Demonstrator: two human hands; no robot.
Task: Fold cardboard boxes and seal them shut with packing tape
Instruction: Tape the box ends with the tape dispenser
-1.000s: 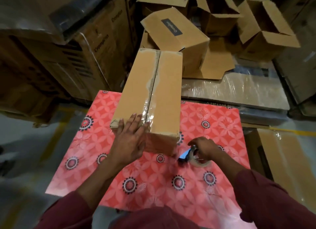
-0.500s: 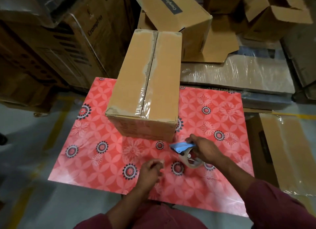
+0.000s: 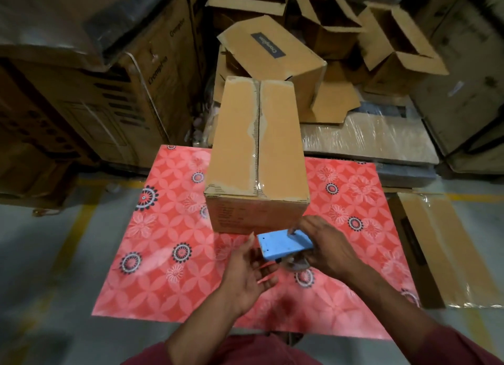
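L hand (image 3: 246, 273) now open, up beside blue tape dispenser (image 3: 285, 244); R hand (image 3: 324, 244) grips it, raised near box (image 3: 257, 157).

Red floral-patterned table (image 3: 163, 255), taped cardboard box (image 3: 259, 146) standing on it

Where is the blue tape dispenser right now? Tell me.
The blue tape dispenser is low and centre-right in the head view, gripped by the right hand, just in front of the cardboard box on the red table.
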